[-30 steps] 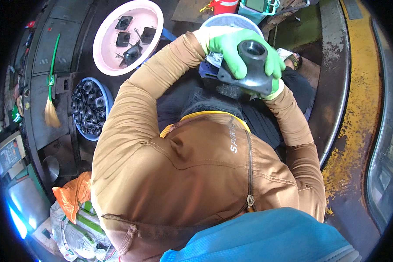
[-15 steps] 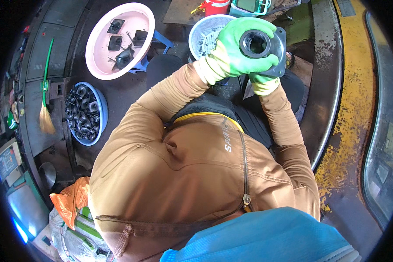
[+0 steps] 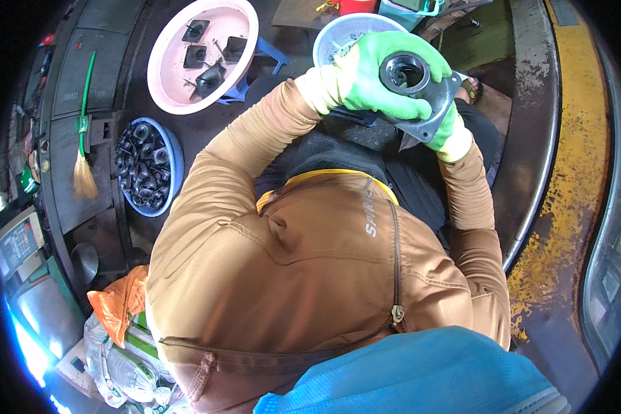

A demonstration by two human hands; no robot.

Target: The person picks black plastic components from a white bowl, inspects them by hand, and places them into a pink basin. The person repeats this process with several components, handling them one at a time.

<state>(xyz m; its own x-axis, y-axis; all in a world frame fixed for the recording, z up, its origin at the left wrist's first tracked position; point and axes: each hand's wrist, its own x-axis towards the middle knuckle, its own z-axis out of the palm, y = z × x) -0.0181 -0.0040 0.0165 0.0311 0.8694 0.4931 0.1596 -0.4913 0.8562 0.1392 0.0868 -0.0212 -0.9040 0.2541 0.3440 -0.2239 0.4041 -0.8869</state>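
Note:
A black molded part with a round hollow collar and a square flange (image 3: 419, 130) is held up in front of me, tilted, with holes at the flange corners. My left hand (image 3: 383, 76), in a green glove with a pale cuff, is wrapped round the collar, thumb across the near side. Pressed against the flange's right edge and underside is my right hand (image 3: 453, 130), gloved alike, closed on the part; most of its fingers are hidden. A thin greyish piece (image 3: 408, 142) shows below the flange; I cannot tell what it is.
A pink basin (image 3: 160, 76) with several black parts stands on a blue stool (image 3: 272, 55). Left of me is a blue basin (image 3: 175, 162) heaped with similar parts. A perforated pale-blue basket (image 3: 328, 48) sits behind my left hand. A yellow worn metal edge (image 3: 573, 172) runs along my right.
The black part has turned and tilted in my hands, so a flange corner now points toward me. My right hand has shifted to the right around the flange. The view has moved slightly.

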